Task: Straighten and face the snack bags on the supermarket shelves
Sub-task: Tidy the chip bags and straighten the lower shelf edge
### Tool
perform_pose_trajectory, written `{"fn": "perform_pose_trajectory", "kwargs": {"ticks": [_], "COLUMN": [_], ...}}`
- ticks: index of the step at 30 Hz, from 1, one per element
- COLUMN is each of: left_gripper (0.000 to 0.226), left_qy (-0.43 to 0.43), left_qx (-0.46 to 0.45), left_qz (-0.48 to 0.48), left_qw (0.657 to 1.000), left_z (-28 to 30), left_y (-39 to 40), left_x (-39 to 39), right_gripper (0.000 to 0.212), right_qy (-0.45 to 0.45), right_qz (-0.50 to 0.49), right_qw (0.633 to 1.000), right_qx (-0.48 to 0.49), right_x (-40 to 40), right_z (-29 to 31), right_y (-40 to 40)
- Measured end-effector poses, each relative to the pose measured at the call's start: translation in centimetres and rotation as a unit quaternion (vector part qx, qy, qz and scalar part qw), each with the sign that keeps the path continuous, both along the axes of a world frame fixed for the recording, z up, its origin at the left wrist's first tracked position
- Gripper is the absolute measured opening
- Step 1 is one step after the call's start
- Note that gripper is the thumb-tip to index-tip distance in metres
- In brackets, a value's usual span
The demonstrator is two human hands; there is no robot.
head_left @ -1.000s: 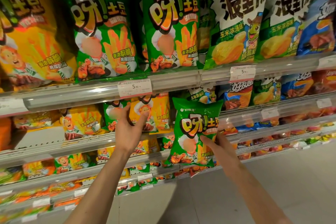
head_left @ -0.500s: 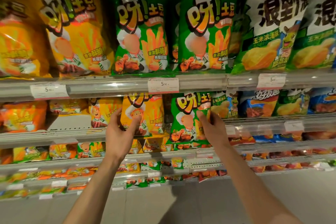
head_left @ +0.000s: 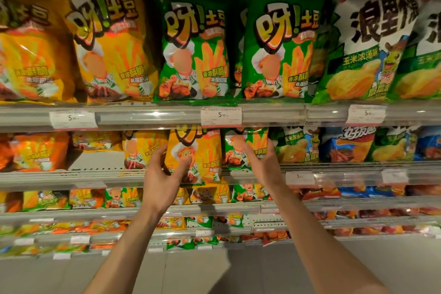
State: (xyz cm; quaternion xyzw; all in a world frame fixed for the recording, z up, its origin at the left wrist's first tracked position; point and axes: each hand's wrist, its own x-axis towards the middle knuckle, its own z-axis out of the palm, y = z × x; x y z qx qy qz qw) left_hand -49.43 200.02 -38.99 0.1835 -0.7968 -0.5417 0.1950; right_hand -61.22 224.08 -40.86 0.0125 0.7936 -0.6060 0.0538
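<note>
Left hand grips the yellow snack bag on the second shelf, fingers curled round its left edge and thumb on the front; looks like it's steadying the bag upright, print facing out. Right hand holds the green snack bag just beside it, index finger across the front and the rest behind the right edge; my read is it's seating that bag square in its slot. Both bags stand at the shelf front, tops tucked under the shelf rail above. Around, big to small: the top row of large yellow and green bags already faces out; white-and-green corn chip bags sit to the right. A smaller yellow bag stands further back on the left, next to a bare gap in the shelf. The 5.90 price tag hangs right over both bags, so headroom is tight. The rail lip could catch the bag tops if they're lifted.
</note>
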Motion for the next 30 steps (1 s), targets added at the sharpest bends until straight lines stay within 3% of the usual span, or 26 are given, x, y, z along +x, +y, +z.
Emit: {"fn": "perform_pose_trajectory", "kwargs": {"ticks": [8,23,27,30], "left_gripper": [0.078,0.076,0.075,0.074], "left_qy": [-0.005,-0.001,-0.002,-0.003], "left_qx": [0.014,0.030,0.030,0.031], "left_qz": [0.006,0.004,0.003,-0.001], "left_qw": [1.000,1.000,1.000,1.000], "left_z": [-0.1,-0.1,-0.1,-0.3], "left_y": [0.3,0.2,0.2,0.3], "left_x": [-0.8,-0.7,-0.6,-0.4], "right_gripper": [0.080,0.059,0.081,0.086], "right_qy": [0.014,0.070,0.047,0.049], "right_qz": [0.033,-0.014,0.005,0.014], "right_qw": [0.999,0.993,0.987,0.981], "right_qx": [0.037,0.098,0.156,0.188], "right_x": [-0.4,-0.3,0.4,0.3], "right_z": [-0.7,-0.9,-1.5,-1.5], "right_y": [1.6,0.7,1.6,2.0]}}
